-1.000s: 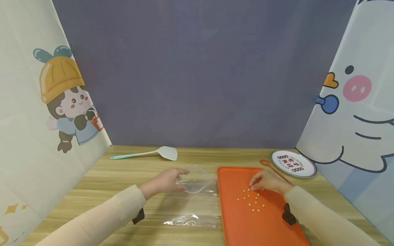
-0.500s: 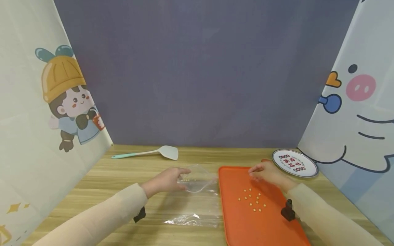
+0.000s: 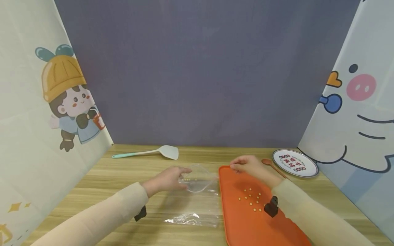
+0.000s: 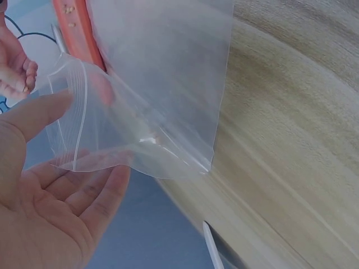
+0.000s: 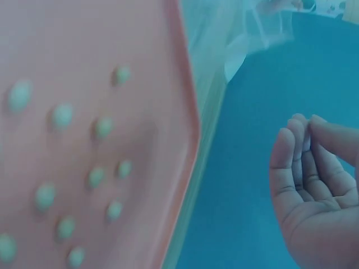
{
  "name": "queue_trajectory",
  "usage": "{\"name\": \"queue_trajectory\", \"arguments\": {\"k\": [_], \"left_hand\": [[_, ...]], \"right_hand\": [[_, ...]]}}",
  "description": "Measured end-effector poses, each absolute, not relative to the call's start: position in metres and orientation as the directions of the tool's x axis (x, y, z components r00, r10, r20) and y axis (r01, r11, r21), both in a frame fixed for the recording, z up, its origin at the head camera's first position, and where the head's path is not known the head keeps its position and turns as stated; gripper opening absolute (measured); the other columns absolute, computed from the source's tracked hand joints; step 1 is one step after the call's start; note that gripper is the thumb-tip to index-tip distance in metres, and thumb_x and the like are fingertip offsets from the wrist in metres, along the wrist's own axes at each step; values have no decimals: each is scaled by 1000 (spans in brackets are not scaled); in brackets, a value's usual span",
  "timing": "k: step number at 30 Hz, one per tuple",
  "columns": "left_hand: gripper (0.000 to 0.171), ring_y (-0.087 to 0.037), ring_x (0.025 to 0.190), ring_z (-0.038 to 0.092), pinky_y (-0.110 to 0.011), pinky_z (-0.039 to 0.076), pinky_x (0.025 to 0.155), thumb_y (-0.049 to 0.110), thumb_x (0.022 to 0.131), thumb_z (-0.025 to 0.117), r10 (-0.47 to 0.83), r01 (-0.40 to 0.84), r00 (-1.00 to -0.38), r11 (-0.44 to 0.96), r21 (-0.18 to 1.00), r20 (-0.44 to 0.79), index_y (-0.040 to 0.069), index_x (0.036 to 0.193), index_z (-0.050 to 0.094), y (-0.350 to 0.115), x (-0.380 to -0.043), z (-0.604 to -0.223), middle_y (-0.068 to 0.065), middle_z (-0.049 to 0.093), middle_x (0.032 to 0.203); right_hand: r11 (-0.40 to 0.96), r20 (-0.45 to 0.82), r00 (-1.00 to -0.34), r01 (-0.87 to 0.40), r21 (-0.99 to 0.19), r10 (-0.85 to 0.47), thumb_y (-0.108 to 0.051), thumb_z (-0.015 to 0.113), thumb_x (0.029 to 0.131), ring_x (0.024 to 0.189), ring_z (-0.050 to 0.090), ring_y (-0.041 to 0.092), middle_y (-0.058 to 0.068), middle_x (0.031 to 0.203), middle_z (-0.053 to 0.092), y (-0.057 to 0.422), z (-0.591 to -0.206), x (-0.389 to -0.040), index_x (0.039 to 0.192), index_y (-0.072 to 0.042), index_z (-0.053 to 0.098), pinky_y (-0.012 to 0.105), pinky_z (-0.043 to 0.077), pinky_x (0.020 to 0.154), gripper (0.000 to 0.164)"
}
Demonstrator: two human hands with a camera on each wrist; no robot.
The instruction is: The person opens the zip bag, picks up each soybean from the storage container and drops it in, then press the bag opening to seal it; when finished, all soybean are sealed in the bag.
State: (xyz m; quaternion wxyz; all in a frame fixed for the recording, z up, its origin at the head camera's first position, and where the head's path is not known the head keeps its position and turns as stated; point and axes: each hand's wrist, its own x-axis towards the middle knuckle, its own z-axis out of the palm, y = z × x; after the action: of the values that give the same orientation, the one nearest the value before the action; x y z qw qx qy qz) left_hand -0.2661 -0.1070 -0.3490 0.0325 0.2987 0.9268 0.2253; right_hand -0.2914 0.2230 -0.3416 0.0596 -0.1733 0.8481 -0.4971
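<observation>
My left hand (image 3: 167, 178) holds a clear zip-lock bag (image 4: 151, 106) by its mouth, thumb on one side and fingers on the other, so the mouth gapes. A few yellow soybeans show inside the bag in the head view. The bag's lower part lies flat on the table. Several more soybeans (image 3: 250, 195) are scattered over an orange tray (image 3: 243, 229). Above the tray's far left corner is my right hand (image 3: 247, 166), thumb and fingertips pinched together on a soybean that the fingertips hide. In the right wrist view the tray's soybeans (image 5: 61, 116) look blurred.
A spatula (image 3: 167, 152) with a mint handle lies at the back left. To the back right are a white plate (image 3: 292, 163) with red lettering and a wooden spoon (image 3: 267, 162), partly behind the right forearm. Printed walls enclose the wooden table (image 3: 123, 177).
My right hand has risen from the soybeans, moved to the tray's far side and then left toward the bag. The left hand and the bag have kept their place.
</observation>
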Motion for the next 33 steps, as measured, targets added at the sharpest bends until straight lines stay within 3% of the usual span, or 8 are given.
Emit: {"name": "queue_trajectory", "arguments": {"k": [2,6,8,14,19,22,28,33], "left_hand": [[64,-30,103,68,-43,56,93,17,77,79,566,537,-821,720,439,75,2,134,55,-107,-266,-349,-14,60,133],[64,-30,103,67,-43,56,92,17,77,79,562,531,-824,720,448,74,1,134,55,-105,-265,-348,-15,60,133],[65,-30,103,67,-43,56,93,17,77,79,560,528,-825,717,455,74,1,134,54,-105,-265,-348,-15,60,133],[65,-30,102,68,-43,56,91,17,76,80,565,537,-820,712,452,85,0,133,54,-104,-267,-347,-17,60,132],[65,-29,102,68,-42,56,91,16,77,79,571,541,-817,709,453,83,0,134,54,-102,-268,-347,-17,61,132],[65,-29,101,68,-42,57,91,15,76,79,574,543,-814,702,460,85,-1,134,53,-101,-267,-347,-17,60,132],[65,-30,101,68,-42,57,89,14,76,79,578,546,-811,696,466,86,-2,133,54,-100,-268,-348,-18,61,131],[64,-29,99,69,-41,58,88,14,76,79,580,552,-810,698,456,93,-2,133,54,-101,-268,-349,-18,61,130]], "right_hand": [[444,86,-924,-259,-858,-372,-19,67,91,77,66,13,2,87,73,213,-340,-292,109,2,68,37,59,76,27],[410,112,-908,-289,-865,-404,-14,68,90,75,66,13,13,91,73,192,-337,-294,107,4,68,30,58,72,25],[380,122,-898,-299,-876,-424,-11,67,90,75,66,14,15,91,73,180,-336,-296,106,6,68,31,59,72,23],[336,135,-874,-317,-887,-467,-7,68,88,72,67,18,13,85,73,152,-334,-296,104,12,66,50,59,77,25],[395,141,-876,-345,-851,-461,-7,69,87,71,67,30,14,83,73,141,-335,-296,99,8,70,41,60,67,19],[388,155,-867,-363,-847,-473,-4,69,87,72,66,33,18,84,73,137,-338,-298,99,10,69,44,60,66,18],[385,156,-860,-371,-845,-485,-4,68,87,68,65,22,20,85,72,134,-342,-301,100,11,69,41,60,65,20],[418,148,-876,-360,-834,-459,-7,70,87,65,62,12,14,82,72,138,-342,-301,101,8,70,43,60,65,21]]}}
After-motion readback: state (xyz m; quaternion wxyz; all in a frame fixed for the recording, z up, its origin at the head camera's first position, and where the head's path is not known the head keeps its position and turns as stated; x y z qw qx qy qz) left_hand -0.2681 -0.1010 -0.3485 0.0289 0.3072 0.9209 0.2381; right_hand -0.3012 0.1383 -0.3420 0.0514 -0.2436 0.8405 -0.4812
